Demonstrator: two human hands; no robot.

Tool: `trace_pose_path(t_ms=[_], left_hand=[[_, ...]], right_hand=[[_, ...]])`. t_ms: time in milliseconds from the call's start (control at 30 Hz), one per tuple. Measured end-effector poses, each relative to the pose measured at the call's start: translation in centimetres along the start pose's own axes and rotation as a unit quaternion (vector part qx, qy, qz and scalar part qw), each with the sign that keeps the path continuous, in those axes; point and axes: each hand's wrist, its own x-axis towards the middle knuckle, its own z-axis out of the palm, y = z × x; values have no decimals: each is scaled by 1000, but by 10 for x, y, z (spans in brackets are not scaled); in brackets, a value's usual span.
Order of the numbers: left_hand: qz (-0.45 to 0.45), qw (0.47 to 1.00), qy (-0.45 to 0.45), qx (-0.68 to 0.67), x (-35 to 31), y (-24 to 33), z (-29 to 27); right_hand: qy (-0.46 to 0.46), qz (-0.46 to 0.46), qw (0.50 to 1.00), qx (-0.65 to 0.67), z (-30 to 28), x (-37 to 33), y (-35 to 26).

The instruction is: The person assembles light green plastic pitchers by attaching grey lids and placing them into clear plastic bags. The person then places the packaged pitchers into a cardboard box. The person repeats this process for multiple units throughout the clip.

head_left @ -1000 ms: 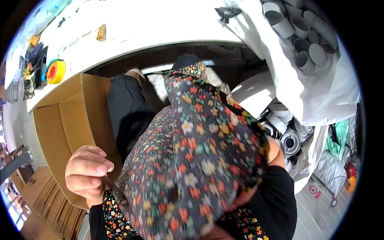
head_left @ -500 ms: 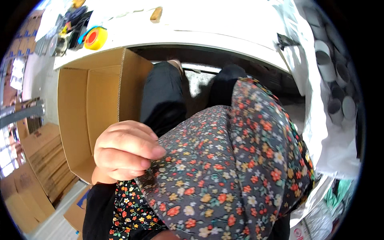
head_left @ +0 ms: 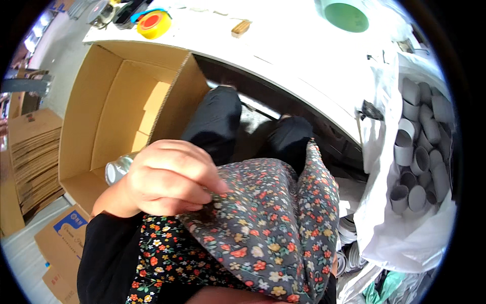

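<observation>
My left hand (head_left: 172,177) is closed in a pinch at the upper left edge of a floral apron (head_left: 268,218), which spreads out in front of me. The cloth is raised and hangs in folds, its top right corner standing up in a point. My right hand is hidden behind the cloth; only a sliver of skin shows at its right edge. Just behind my left wrist is a clear, rounded object with a white round end (head_left: 112,173), partly covered. Beside it stands an open cardboard box (head_left: 101,109).
A white table (head_left: 304,55) stretches ahead, bearing a yellow tape roll (head_left: 154,24), a small wooden block (head_left: 241,28) and a green round container (head_left: 347,16). At the right, a white bag (head_left: 385,223) holds several grey tubes (head_left: 420,161). Flattened cartons (head_left: 38,162) are stacked at left.
The view has shifted, bringing more of the tubes and the green container in. The apron's raised right part has narrowed and lowered. My left hand still pinches its edge.
</observation>
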Motion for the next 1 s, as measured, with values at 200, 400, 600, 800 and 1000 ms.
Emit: trace_pose_path(t_ms=[200,400,600,800,1000], left_hand=[[-15,999,36,29,-20,12,-2],[-11,997,67,40,-13,13,-4],[-3,969,204,138,-26,23,-23],[10,984,133,119,-26,23,-32],[-97,982,-26,158,-27,-8,-18]], right_hand=[[23,-87,988,125,33,40,20],[114,-144,952,245,78,70,27],[282,116,846,438,44,120,57],[342,19,811,475,53,185,133],[158,4,984,-79,76,212,178]])
